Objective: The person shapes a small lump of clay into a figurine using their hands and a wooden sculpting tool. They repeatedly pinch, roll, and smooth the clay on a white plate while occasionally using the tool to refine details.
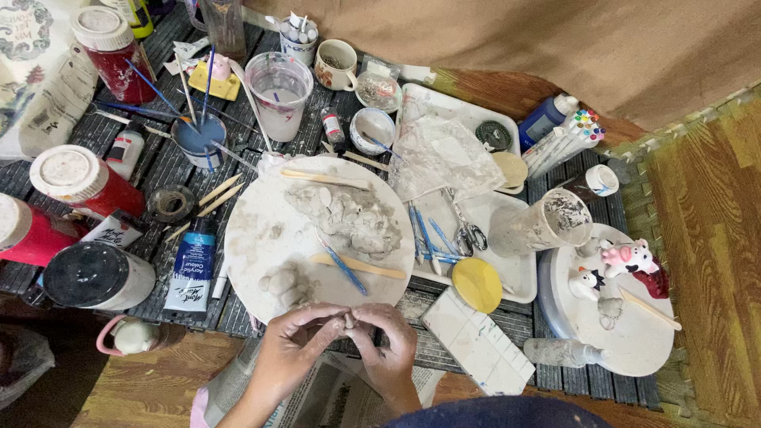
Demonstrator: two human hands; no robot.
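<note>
My left hand [297, 342] and my right hand [386, 341] meet at the near edge of a round white board [254, 230], fingertips pinching a small grey clay piece [347, 319] between them. On the board lie a large lump of grey clay [349, 218], a smaller clay lump [284, 283], a blue-handled tool [342, 265] and flat wooden sticks [358, 266].
Red-lidded jars [79, 178], a black-lidded jar [95, 275], a blue paint tube [190, 269], cups with brushes [198, 135] and water [277, 91] crowd the left and back. A white tray [515, 273] holds scissors and tools. A turntable [634, 341] with small painted figures stands right.
</note>
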